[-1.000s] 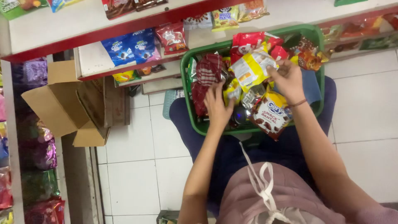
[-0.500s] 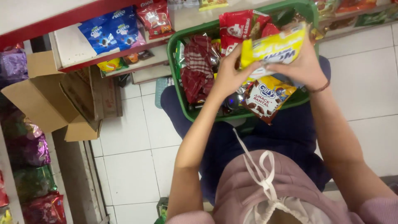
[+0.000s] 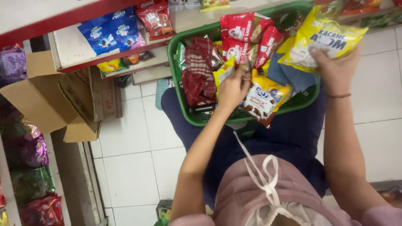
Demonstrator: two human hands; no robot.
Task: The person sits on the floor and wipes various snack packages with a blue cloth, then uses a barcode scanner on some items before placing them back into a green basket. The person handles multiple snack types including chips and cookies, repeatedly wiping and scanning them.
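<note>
Head view: green basket (image 3: pixel 190 119) resting on the lap. Right hand (image 3: pixel 335 69), grip pinching a yellow snack bag (image 3: pixel 324 35) above the basket's right side. Left hand (image 3: pixel 232 90) inside the basket, grip closed among packets, hold unclear. Best lifted clear without snagging neighbours.

One green basket (image 3: pixel 182 109) sits at twelve o'clock, with three red snack packets (image 3: pixel 245 26) in it and one dark red checked packet (image 3: pixel 200 71). Two blue biscuit packs (image 3: pixel 112 31) lie at eleven o'clock; one cardboard box (image 3: pixel 35 98) at nine.
</note>
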